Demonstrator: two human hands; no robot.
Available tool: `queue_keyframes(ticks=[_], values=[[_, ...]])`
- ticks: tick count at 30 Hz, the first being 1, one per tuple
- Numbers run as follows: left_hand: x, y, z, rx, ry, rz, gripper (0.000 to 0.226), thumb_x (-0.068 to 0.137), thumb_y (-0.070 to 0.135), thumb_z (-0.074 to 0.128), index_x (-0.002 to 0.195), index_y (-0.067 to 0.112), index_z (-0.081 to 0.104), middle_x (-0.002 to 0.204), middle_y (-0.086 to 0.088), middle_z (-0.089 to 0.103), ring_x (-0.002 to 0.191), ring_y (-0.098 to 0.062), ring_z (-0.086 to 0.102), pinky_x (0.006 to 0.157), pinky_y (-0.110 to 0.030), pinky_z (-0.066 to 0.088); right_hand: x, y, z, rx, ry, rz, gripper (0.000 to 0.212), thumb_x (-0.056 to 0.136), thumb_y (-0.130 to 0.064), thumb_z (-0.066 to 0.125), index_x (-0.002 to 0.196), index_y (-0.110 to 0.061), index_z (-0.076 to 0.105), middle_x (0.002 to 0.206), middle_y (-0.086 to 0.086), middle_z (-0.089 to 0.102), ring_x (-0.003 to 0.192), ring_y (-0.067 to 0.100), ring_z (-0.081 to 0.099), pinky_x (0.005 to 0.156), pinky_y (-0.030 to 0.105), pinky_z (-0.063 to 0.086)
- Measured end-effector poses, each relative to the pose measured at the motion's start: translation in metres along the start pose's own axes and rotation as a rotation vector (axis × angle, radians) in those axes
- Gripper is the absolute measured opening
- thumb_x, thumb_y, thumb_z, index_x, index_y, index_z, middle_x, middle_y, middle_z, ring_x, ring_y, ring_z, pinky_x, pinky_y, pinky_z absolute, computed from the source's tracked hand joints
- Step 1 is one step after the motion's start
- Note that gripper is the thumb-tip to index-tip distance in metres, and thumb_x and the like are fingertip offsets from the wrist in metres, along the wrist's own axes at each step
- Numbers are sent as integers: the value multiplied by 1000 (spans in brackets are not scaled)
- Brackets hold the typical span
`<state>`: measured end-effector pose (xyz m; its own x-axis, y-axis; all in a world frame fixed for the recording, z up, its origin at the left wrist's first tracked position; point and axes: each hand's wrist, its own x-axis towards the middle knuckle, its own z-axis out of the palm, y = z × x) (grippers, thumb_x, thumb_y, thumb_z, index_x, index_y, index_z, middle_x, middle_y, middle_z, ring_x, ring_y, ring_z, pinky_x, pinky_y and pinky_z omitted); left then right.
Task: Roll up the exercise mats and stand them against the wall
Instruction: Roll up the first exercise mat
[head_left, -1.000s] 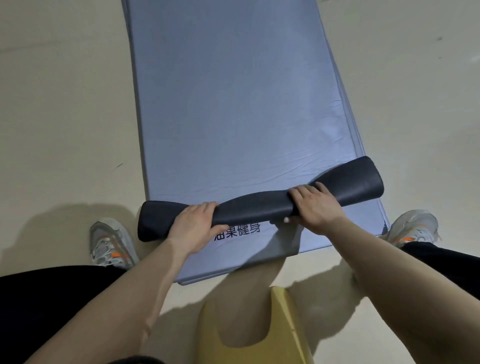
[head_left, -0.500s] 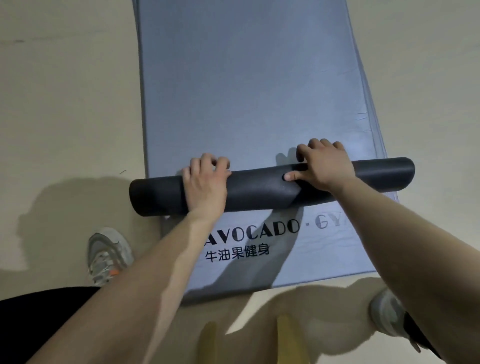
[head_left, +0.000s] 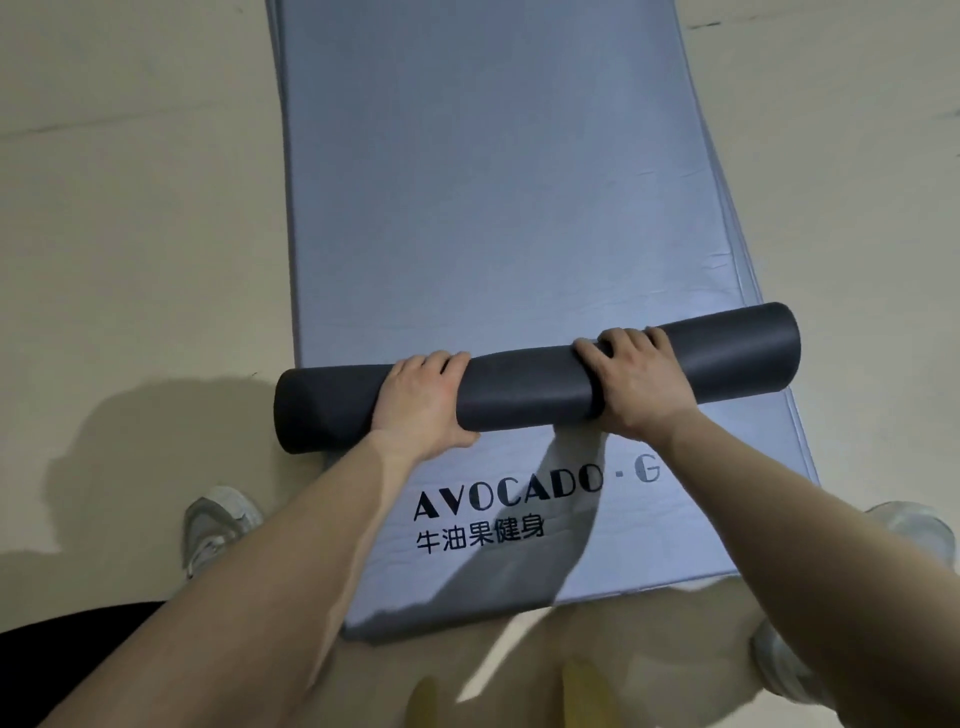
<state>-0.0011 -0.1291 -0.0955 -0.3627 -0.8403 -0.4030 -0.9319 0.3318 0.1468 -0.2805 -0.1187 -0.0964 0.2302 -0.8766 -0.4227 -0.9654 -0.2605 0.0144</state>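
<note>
Mats lie stacked on floor (head_left: 130, 234): dark roll (head_left: 524, 382) across the blue-grey mat (head_left: 493, 182) printed AVOCADO. Looks soft, light, springy; best held on top, either side of the middle. Left hand (head_left: 421, 405) curls down over roll; right hand (head_left: 636, 382) likewise, both grips wrapped and pressing.

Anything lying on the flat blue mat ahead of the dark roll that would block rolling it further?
Nothing visible. Both the left hand and right hand grip the dark roll, and the blue mat beyond it lies bare to the frame's top. The wall is out of view.
</note>
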Motion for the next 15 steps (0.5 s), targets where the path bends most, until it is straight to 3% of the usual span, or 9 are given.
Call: queue_keyframes(ticks=[4,6,8,10,13,15], values=[[-8,0,-28,-182,-342,-61,93,60,58,85,141,35,46,120,9,63,105,-20,60,83,-34,46,-6,-2,-31,147,-299,-36,86,62,-64,81,139,-43,49,117,-3,61,107,24,60,100,43,47],[-16,-1,-31,-252,-478,-69,90,58,56,88,137,38,48,112,13,63,98,-17,61,81,-33,48,-16,-7,-37,194,-389,-40,84,59,-63,83,134,-42,54,112,-7,65,100,20,61,95,40,52],[-16,-5,-31,-281,-534,-75,88,57,55,90,135,40,51,113,14,63,102,-17,61,90,-36,50,-29,-12,-30,202,-319,-32,93,60,-64,82,142,-36,49,126,-4,64,115,24,59,109,45,43],[-9,-11,-35,-335,-577,-76,79,56,54,91,126,43,56,114,14,67,103,-16,63,94,-37,51,-48,-20,-13,174,-108,-44,104,66,-63,80,154,-26,38,146,4,53,134,33,47,121,55,25],[5,-18,-38,-396,-649,-65,66,50,59,90,108,46,62,108,17,70,101,-14,66,97,-40,52,-68,-31,15,120,81,-40,118,63,-68,81,158,-23,30,153,15,44,140,43,40,118,63,25],[3,-20,-37,-420,-597,-95,76,48,61,89,118,48,61,116,17,68,110,-16,64,100,-42,50,-62,-32,21,116,48,-31,124,59,-77,78,159,-27,25,155,16,41,143,43,36,117,64,24]])
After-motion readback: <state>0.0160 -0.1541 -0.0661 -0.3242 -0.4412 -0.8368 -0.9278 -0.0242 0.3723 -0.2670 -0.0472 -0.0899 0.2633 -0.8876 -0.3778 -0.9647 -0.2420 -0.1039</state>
